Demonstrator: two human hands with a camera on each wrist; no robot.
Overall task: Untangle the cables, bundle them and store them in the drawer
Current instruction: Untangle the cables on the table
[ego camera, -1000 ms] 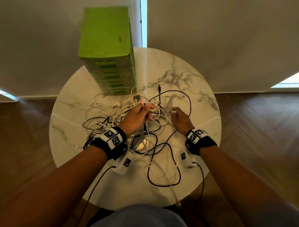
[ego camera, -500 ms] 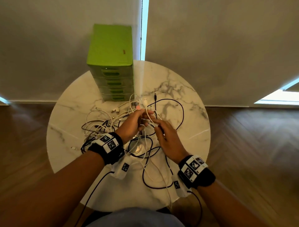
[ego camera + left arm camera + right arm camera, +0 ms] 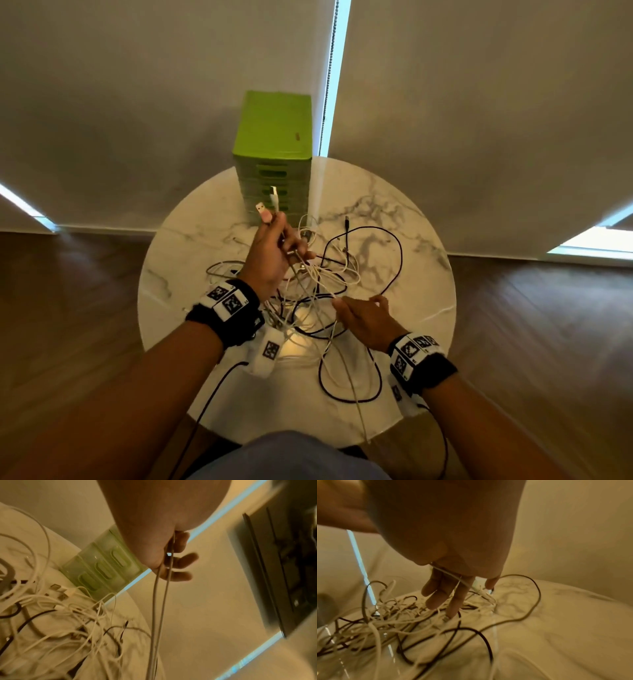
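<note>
A tangle of white and black cables (image 3: pixel 318 274) lies mid-table on the round marble table (image 3: pixel 421 308). My left hand (image 3: pixel 284 240) is raised above it and grips two white cables (image 3: pixel 159 601), whose USB plugs (image 3: pixel 261 207) stick up past the fingers. Both strands hang taut down to the pile. My right hand (image 3: pixel 346 303) hovers low at the pile's near right with fingers straight; a thin white cable (image 3: pixel 452 575) lies across them. The green drawer unit (image 3: pixel 274 164) stands at the table's far edge, all drawers closed.
A black cable loops wide to the right (image 3: pixel 394 260) and another loops near the front edge (image 3: pixel 349 377). One white strand hangs over the table's near rim (image 3: pixel 361 431). Wood floor surrounds the table; a blind-covered wall rises behind it.
My left hand has risen from the pile, lifting the white cable ends. My right hand has drawn back from beside the left hand toward me along a white strand.
</note>
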